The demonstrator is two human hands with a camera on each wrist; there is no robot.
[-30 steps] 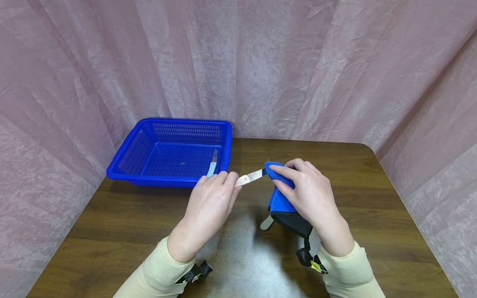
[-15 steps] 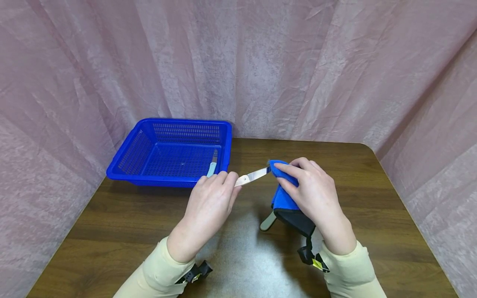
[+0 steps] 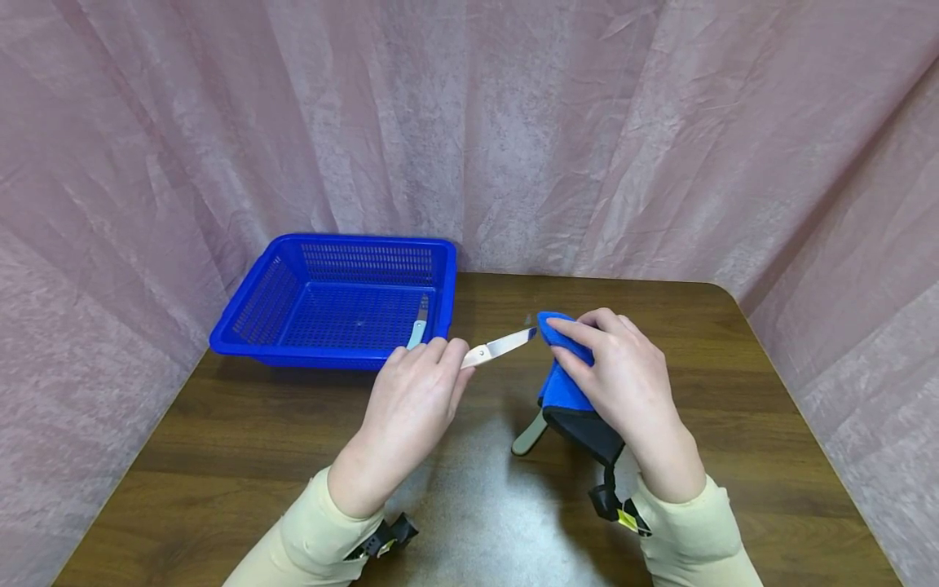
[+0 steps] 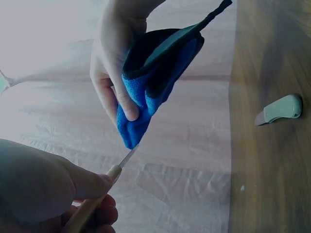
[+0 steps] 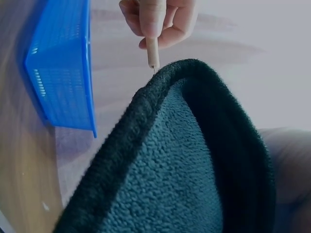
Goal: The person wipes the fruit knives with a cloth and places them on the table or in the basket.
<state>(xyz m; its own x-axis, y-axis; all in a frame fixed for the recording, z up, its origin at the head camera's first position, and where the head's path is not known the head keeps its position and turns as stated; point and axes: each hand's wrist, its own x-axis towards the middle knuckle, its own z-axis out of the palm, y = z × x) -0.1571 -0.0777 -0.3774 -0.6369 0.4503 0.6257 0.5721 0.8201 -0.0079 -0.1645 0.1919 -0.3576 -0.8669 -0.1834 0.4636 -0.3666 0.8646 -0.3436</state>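
Observation:
My left hand [image 3: 414, 408] grips a knife [image 3: 506, 346] by its cream handle, the blade pointing right. In my right hand [image 3: 623, 383] a blue cloth [image 3: 568, 387] with a dark border is pinched, folded over, its loose part hanging down. The cloth's edge is right at the blade's tip; I cannot tell whether they touch. The left wrist view shows the cloth [image 4: 138, 104] just above the blade. On the table below the cloth lies a second knife with a grey-green handle [image 3: 530, 434], partly hidden in the head view.
A blue plastic basket [image 3: 253, 314] stands at the back left of the wooden table [image 3: 704, 342]. Inside, at its right end, lies a knife with a light blue handle [image 3: 416, 330]. Pink curtains [image 3: 469, 139] hang behind the table and at both sides.
My right hand has drawn the cloth to the right and slightly away along the blade, baring its tip. The left hand and its knife have stayed still. More of the grey-green handle shows.

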